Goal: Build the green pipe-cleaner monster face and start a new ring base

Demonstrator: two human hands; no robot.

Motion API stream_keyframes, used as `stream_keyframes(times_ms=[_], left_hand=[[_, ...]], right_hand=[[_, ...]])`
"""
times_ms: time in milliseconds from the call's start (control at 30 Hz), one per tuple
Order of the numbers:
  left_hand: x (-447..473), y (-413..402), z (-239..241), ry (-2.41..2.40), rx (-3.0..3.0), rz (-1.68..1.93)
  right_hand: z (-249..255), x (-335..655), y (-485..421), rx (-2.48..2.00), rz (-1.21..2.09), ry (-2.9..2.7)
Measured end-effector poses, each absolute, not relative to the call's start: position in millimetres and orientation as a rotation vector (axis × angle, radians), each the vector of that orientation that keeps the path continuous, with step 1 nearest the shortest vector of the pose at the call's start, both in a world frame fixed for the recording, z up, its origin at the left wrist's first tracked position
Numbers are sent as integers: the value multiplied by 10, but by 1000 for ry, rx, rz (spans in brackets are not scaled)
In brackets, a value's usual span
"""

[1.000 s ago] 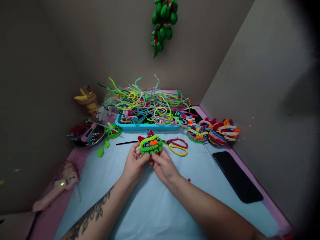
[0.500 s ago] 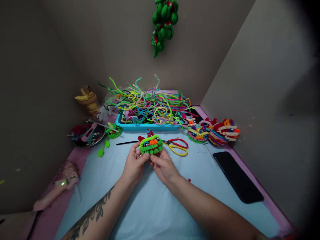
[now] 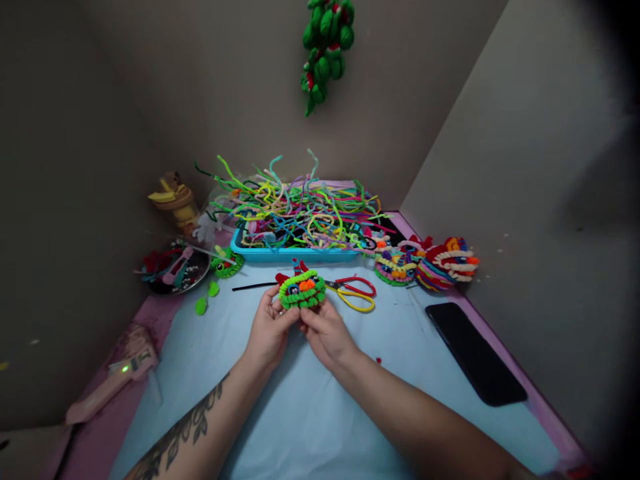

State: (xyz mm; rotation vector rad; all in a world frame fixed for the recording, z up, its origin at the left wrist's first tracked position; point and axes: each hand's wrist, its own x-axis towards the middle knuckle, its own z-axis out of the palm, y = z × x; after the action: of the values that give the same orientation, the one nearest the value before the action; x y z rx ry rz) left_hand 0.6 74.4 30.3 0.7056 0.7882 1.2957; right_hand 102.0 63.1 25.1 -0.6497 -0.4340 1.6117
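You are holding the green pipe-cleaner face [image 3: 302, 291] between both hands, just above the counter [image 3: 310, 413] — your left hand [image 3: 269, 331] is pinching its left lower edge and your right hand [image 3: 327, 333] is closing on its right lower edge, fingers curled shut around it from beneath. The piece is sitting directly beyond both grips, its long axis running left to right across them, face turned up toward you; neither hand is nearer, since both are touching it. From this angle it is hard to tell whether the right fingertips are gripping the rim or only steadying it.

Just beyond the right grip the red-and-yellow scissors [image 3: 354, 292] are lying flat, handles pointing away to the right. Further out from both grips the blue tray [image 3: 295, 254] is standing heaped with loose pipe cleaners [image 3: 300, 210] spilling over its rim. Left of the left grip, well apart, a round dark dish [image 3: 175, 268] is holding small odds and ends — too blurred to name. Right of the right grip a dark phone [image 3: 475, 352] is lying.
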Motion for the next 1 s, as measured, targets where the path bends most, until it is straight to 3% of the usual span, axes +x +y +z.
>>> stream_keyframes(times_ms=[1000], left_hand=[[-88,811,380,654,654,1217]], right_hand=[[294,1069,621,-602,1726,-310]])
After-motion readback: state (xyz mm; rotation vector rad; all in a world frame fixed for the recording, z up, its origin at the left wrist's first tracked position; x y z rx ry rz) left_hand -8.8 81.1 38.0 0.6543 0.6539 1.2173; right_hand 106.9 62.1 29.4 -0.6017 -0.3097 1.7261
